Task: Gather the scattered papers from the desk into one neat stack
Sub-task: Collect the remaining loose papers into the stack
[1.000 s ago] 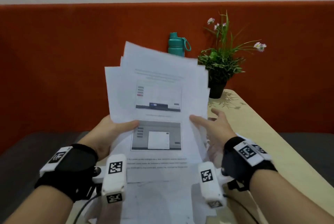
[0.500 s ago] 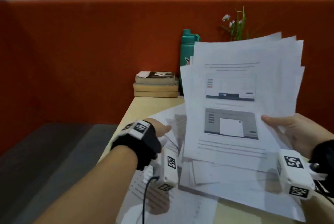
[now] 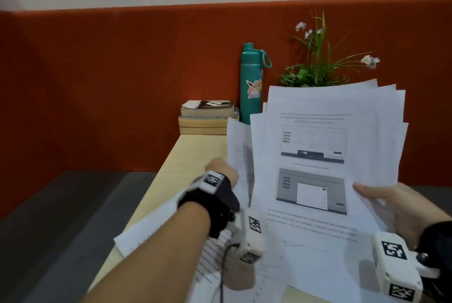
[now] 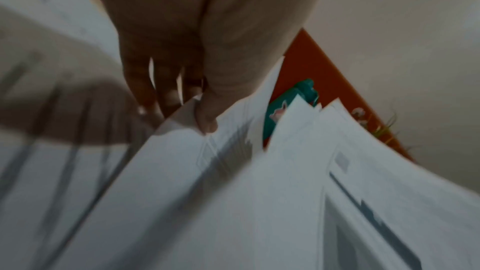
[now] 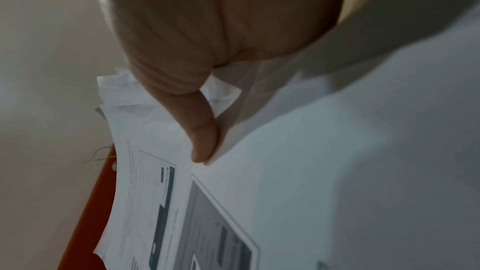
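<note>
My right hand (image 3: 381,195) holds an uneven, fanned bundle of printed papers (image 3: 318,136) upright above the desk (image 3: 193,153), gripping its right edge. In the right wrist view my thumb (image 5: 205,147) presses on the bundle's front sheet (image 5: 285,192). My left hand (image 3: 222,173) pinches a single sheet (image 3: 238,153) and holds it raised, just left of the bundle. The left wrist view shows thumb and fingers (image 4: 205,118) nipping that sheet's edge (image 4: 207,171). Other loose sheets (image 3: 156,231) lie overlapping on the desk beneath my arms.
At the back of the desk stand a teal bottle (image 3: 250,82), a short pile of books (image 3: 208,116) and a potted plant (image 3: 318,65), against an orange partition (image 3: 122,82). The desk's left edge drops to a grey surface (image 3: 73,204).
My left hand let go of the bundle, reached down to the desk, and now lifts a single sheet up beside it. The right hand keeps the bundle alone, shifted right.
</note>
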Action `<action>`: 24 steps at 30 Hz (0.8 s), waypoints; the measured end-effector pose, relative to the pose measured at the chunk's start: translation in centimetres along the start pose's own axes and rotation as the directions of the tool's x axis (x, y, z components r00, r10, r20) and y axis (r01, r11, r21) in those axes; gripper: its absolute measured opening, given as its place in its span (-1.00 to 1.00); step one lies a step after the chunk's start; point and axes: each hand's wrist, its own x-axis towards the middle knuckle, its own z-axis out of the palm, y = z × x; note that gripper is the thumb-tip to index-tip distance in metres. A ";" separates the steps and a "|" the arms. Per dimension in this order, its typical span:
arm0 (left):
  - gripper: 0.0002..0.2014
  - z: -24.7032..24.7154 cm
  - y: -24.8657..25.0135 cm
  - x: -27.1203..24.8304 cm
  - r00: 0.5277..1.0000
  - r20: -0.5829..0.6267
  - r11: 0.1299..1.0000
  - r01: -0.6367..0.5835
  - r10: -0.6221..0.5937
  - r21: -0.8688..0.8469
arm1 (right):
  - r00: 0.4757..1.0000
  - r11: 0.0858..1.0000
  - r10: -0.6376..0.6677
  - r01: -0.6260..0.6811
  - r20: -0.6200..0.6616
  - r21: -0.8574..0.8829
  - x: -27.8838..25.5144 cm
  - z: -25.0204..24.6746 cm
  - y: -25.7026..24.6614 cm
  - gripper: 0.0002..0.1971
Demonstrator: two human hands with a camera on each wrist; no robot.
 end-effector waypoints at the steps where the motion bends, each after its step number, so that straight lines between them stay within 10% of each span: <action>1: -0.68 -1.4 -0.1 0.4 0.999 0.006 0.998 -0.051 0.051 -0.026 | 1.000 1.000 -0.006 0.006 0.000 0.011 -0.1 -0.3 -0.3 -0.36; 7: -0.67 -10.0 -2.1 0.4 0.972 0.202 0.943 -0.174 0.119 0.285 | 0.999 0.995 -0.046 0.046 -0.004 0.089 -0.4 -1.9 -2.4 -0.54; 13: -0.64 -6.4 -4.4 -0.3 0.937 0.339 0.864 -0.235 0.080 0.445 | 0.998 0.998 -0.044 0.042 0.036 0.039 -0.5 -0.6 -2.8 -0.64; 19: 0.12 -5.8 -5.7 -0.7 0.972 0.222 0.825 -0.068 -0.070 0.560 | 0.996 0.999 -0.051 0.050 0.067 0.015 -0.5 -0.6 -3.1 -0.24; 22: -0.44 -5.8 -5.9 -0.6 0.965 0.241 0.895 -0.013 -0.106 0.446 | 0.994 0.998 -0.051 0.048 0.101 0.026 -0.3 -0.4 -2.9 -0.01; 24: -0.76 -6.0 -5.9 -0.7 0.967 0.245 0.928 -0.026 -0.072 0.372 | 0.996 0.999 -0.043 0.042 0.074 0.014 -0.2 -0.1 -2.8 -0.25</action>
